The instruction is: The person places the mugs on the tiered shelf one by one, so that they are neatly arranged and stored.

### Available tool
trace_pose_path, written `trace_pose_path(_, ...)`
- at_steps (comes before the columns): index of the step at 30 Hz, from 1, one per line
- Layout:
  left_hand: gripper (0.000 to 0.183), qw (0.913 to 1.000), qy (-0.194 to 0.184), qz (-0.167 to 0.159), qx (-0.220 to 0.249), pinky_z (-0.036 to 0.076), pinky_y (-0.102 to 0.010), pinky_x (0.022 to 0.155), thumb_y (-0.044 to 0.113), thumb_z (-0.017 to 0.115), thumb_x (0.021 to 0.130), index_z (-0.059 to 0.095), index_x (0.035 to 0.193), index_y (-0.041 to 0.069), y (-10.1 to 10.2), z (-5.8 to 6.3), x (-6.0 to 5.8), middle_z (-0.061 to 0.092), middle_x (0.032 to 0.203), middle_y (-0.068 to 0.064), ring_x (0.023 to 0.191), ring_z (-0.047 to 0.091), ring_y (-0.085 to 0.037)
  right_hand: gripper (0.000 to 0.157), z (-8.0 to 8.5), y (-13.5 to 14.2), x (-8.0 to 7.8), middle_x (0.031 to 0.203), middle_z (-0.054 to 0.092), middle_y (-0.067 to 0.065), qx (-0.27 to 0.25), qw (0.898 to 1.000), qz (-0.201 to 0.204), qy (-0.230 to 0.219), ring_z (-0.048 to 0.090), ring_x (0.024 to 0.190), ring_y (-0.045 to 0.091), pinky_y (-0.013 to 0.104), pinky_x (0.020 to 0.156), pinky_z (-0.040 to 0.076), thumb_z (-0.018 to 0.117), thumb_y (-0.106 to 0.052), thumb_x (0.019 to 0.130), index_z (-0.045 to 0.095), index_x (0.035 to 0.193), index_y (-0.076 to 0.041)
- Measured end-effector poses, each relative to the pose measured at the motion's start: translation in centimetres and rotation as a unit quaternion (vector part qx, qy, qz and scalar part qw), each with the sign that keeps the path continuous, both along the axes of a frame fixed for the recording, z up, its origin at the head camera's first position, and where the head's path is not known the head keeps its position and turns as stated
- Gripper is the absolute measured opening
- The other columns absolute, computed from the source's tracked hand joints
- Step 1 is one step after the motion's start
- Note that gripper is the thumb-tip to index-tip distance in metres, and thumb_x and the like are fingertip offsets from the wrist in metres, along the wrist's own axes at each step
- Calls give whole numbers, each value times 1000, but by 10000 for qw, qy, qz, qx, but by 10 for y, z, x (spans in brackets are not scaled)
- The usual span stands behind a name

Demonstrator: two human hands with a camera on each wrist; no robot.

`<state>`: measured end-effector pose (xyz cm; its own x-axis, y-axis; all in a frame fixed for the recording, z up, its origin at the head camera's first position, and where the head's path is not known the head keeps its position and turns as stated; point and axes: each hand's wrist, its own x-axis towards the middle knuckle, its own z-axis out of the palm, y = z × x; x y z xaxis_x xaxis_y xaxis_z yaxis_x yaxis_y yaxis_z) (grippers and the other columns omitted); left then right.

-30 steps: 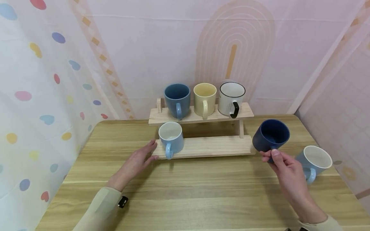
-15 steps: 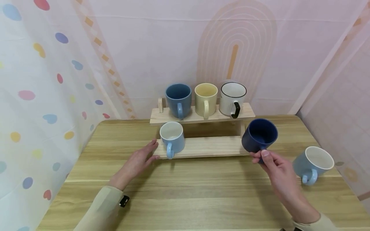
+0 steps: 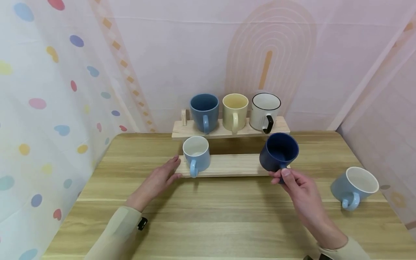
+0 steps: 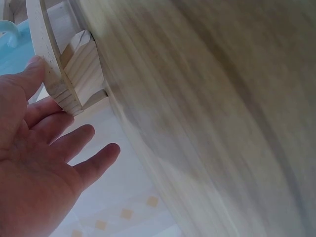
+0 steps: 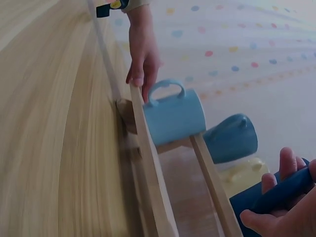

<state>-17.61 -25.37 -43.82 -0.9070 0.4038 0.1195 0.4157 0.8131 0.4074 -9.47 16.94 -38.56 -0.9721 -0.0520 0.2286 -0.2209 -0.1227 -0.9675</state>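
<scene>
Over the right end of the lower shelf of a pale wooden two-step rack (image 3: 234,165), as seen from my head, my right hand (image 3: 300,187) pinches the handle of a matte navy-blue ceramic mug (image 3: 274,156) between thumb and curled fingers. Its mouth faces up; I cannot tell whether its base touches the wood. My left hand (image 3: 156,180) touches the rack's left end, the thumb set apart from rather straight fingers. Just beside it on that shelf stands a light-blue mug with a white inside (image 3: 202,162). Above, on the upper shelf, stand a mid-blue mug (image 3: 213,115), a pale-yellow mug (image 3: 229,119) and a white mug with a black rim and handle (image 3: 259,119), from left to right. A second light-blue, white-lined mug (image 3: 343,187) stands on the wood-grained tabletop (image 3: 201,227), right of my right hand.

From the left wrist, my thumb lies against the shelf's end board, two fingers are at its lower corner, and the other two spread away from the wood.

From the right wrist, I see my fingers around the navy handle at the lower right corner, the mug's body partly hidden behind them. Beyond, the left hand is at the rack's far end, next to the light-blue mug.
</scene>
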Motion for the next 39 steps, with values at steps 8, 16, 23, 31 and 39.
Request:
trace_pose_path(8, 59, 10000, -37, -24, 52, 38, -59, 114, 24, 65, 104, 46, 151, -7, -1, 1, 0, 37, 160, -27, 143, 43, -45, 38, 0, -18, -1, 106, 76, 6, 189, 9996, 122, -183, 69, 111, 17, 24, 102, 51, 49, -18, 111, 66, 101, 14)
trace_pose_path(16, 60, 10000, -17, -21, 11, 39, -57, 114, 24, 65, 104, 45, 151, -7, -2, -1, -1, 36, 161, -25, 142, 44, -44, 44, -5, -35, -7, 108, 75, 12, 252, 9989, 267, -282, 69, 113, 20, 26, 104, 50, 49, -21, 111, 61, 103, 20)
trace_pose_path(23, 60, 10000, -22, -22, -48, 39, -57, 114, 24, 64, 104, 44, 152, -7, -2, 0, 0, 35, 161, -25, 142, 44, -44, 44, -9, -47, -15, 107, 74, 6, 298, 9978, 369, -456, 68, 116, 26, 28, 106, 50, 50, -25, 111, 66, 103, 15)
trace_pose_path(31, 61, 9999, 29, 10, -119, 40, -57, 113, 25, 66, 103, 45, 151, -7, -1, 0, 0, 36, 161, -25, 141, 46, -43, 43, -12, -61, -23, 104, 74, 9, 275, 9961, 482, -685, 65, 121, 33, 30, 106, 50, 52, -28, 111, 66, 106, 13)
trace_pose_path(39, 61, 9999, 33, 4, -142, 40, -57, 113, 26, 65, 103, 45, 151, -7, -1, 0, 0, 36, 161, -24, 142, 45, -43, 41, -15, -75, -30, 92, 74, 11, 474, 9943, 440, -842, 67, 112, 23, 26, 101, 51, 52, -27, 111, 69, 112, 10)
